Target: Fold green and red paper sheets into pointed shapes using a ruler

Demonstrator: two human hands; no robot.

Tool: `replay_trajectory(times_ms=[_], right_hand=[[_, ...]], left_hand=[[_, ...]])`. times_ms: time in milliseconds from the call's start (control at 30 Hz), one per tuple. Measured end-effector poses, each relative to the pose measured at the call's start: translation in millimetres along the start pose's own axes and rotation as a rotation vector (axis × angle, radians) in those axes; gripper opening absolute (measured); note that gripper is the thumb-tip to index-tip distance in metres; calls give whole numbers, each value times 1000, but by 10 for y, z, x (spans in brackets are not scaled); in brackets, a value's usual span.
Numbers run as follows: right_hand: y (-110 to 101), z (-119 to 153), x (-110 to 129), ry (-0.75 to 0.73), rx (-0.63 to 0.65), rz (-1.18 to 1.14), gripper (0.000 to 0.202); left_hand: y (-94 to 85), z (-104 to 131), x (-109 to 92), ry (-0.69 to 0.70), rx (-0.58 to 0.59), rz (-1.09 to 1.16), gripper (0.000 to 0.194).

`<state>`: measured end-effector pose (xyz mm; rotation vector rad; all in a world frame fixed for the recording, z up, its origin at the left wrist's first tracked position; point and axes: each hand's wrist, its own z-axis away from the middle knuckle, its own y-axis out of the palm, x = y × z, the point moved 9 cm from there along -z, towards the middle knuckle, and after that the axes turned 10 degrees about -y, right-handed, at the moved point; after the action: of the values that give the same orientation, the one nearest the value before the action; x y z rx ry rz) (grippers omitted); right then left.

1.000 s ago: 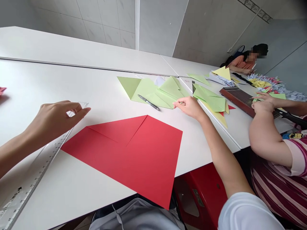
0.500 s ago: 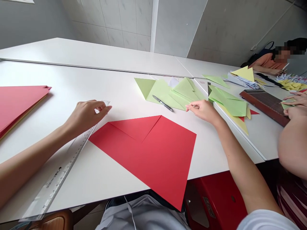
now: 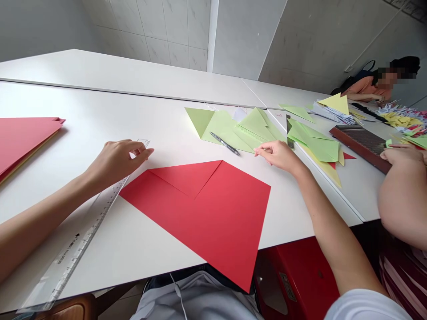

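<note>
My left hand [image 3: 123, 155] hovers over or rests on the far end of a long clear plastic ruler [image 3: 83, 240]. Its fingers are curled and a bit of ruler shows through the gap by the thumb; no held object is visible. My right hand [image 3: 273, 154] is beside the light green papers [image 3: 250, 129], fingertips pinched together with nothing seen in them. Between my hands lies a large red sheet of paper [image 3: 213, 218], its upper edge folded inward as a triangular flap [image 3: 190, 175]. The near corner of the sheet overhangs the table edge.
A dark pen [image 3: 225, 143] lies on the green papers. Folded red papers [image 3: 26, 138] are stacked at the left. On the right are a brown paper trimmer [image 3: 360, 144], more paper piles, and a nearby person's arm [image 3: 403, 195]. Another person [image 3: 363, 86] sits farther back.
The view has shifted slightly, moving everything a little left. My hands and the red sheet keep their places. The hands of the person at the right have moved near the trimmer.
</note>
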<state>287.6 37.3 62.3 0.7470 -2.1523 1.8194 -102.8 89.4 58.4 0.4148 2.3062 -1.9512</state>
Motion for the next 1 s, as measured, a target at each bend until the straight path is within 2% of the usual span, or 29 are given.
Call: replay_trajectory(times_ms=[1000], right_hand=[[27, 6, 23, -1, 38, 9, 31]], left_hand=[[5, 10, 2, 7, -11, -8, 48]])
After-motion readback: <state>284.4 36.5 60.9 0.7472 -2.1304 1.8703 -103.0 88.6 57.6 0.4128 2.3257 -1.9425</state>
